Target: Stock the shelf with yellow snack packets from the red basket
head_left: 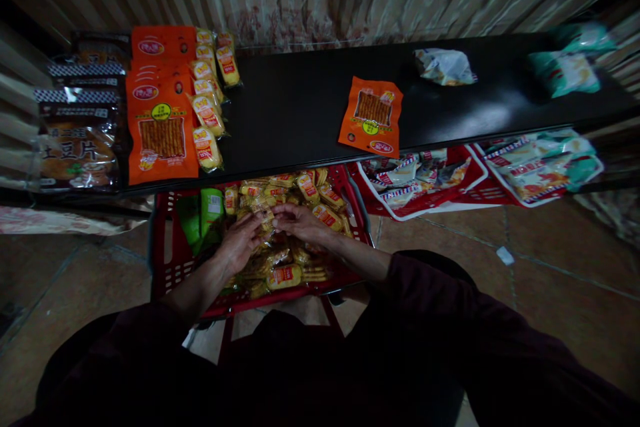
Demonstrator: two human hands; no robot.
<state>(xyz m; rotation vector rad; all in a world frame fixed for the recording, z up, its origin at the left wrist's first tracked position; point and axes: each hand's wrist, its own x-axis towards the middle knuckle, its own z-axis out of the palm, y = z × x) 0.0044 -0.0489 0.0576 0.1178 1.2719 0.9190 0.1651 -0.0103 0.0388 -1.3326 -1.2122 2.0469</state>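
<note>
My left hand and my right hand are close together over a red plastic basket full of small clear-wrapped packs of yellow biscuits. Between my fingertips is one biscuit pack, and the fingers of both hands are closed on it. More biscuit packs with red and yellow labels lie around and under my hands. A green packet rests at the basket's left side, next to my left hand. The dim light hides the finer detail of my grip.
A black shelf runs across, holding brown potato-chip bags, orange snack bags, rows of biscuit packs, a single orange bag, a white packet and green-white bags. Red baskets of packets stand right, below the shelf.
</note>
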